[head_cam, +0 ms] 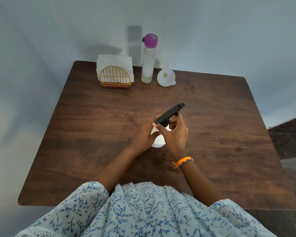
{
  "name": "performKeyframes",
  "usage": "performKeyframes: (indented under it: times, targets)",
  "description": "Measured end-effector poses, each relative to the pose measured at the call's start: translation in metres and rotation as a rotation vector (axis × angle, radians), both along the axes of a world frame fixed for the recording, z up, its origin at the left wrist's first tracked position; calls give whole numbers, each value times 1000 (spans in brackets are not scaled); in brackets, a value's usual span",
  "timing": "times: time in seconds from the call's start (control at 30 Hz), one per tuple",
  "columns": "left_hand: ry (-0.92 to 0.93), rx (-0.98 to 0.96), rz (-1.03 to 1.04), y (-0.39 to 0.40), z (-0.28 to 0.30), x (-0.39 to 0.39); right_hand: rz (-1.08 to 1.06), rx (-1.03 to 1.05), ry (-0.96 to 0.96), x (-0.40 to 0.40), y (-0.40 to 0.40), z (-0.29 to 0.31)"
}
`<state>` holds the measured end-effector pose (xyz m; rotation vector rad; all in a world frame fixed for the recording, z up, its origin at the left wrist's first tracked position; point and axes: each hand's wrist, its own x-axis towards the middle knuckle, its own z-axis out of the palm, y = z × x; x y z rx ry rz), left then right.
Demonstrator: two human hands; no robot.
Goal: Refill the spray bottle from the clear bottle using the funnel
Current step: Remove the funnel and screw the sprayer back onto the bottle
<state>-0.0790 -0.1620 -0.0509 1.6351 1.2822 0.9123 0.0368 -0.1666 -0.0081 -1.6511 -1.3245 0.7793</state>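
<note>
A person's left hand (144,134) wraps the white spray bottle (158,140) at mid-desk (92,134) while the right hand (175,132) pinches its black trigger cap (169,113). Beyond the spray bottle stand the clear bottle (148,62) and funnel (166,77). A loose grip while twisting could tip it.

No text, brand, number or sign can be read anywhere in the head view. Faint dark print is seen on the lower part of the white spray bottle (158,141), which is held near the middle of the table (220,117), but it is too small and blurred to be made out. A pale mark is seen on the purple cap of the clear bottle (148,64) beyond the spray bottle, likewise illegible.
</note>
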Motion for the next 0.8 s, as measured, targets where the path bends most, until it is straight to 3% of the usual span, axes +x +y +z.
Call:
performKeyframes:
  times: [0.23, 0.57, 0.8]
  targets:
    - [-24, 29, -22, 3, 6, 0, 248, 66, 29, 20, -6, 0]
    - [94, -13, 21, 1, 5, -2, -10, -5, 209, 2, -5, 4]
    - [16, -73, 32, 3, 3, -2, 206, 31, 125, 16, -8, -3]
